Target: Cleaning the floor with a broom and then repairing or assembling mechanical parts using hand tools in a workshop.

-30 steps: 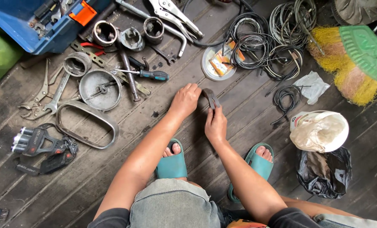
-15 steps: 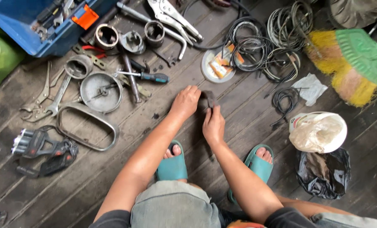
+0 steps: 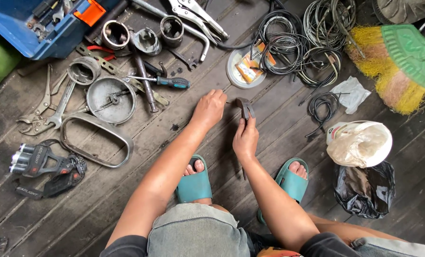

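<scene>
While we squat in teal sandals (image 3: 194, 183) on the dark wooden floor (image 3: 279, 128), our right hand (image 3: 245, 139) holds a small dark curved metal piece (image 3: 245, 107) upright between us and the round tin lid (image 3: 243, 71), its lower end pinched between thumb and fingers, which are closed tight on it, and its arched top standing free above them. Our left hand (image 3: 209, 108) rests just beside it on the planks with the fingers curled together in a loose fist; whether it grips anything small we cannot tell. We judge the piece to be stiff steel, light for its size and not fragile, though probably greasy or rusty and so liable to slip, with thin edges that could bite the skin. The best hold looks to be where we have it now, across the flat sides of the lower leg, leaving the curved end clear; a second hand could steady it at the crown of the bend. Around us lie a screwdriver with a dark handle (image 3: 167, 82), a round grey metal cover (image 3: 111, 99), an oval chrome ring (image 3: 95, 140), locking pliers (image 3: 41, 112), coils of cable (image 3: 288, 45), a black headlamp (image 3: 43, 166), a pale plastic bag (image 3: 360, 143) and a green and yellow broom (image 3: 398, 66), all well apart from the piece we hold
</scene>
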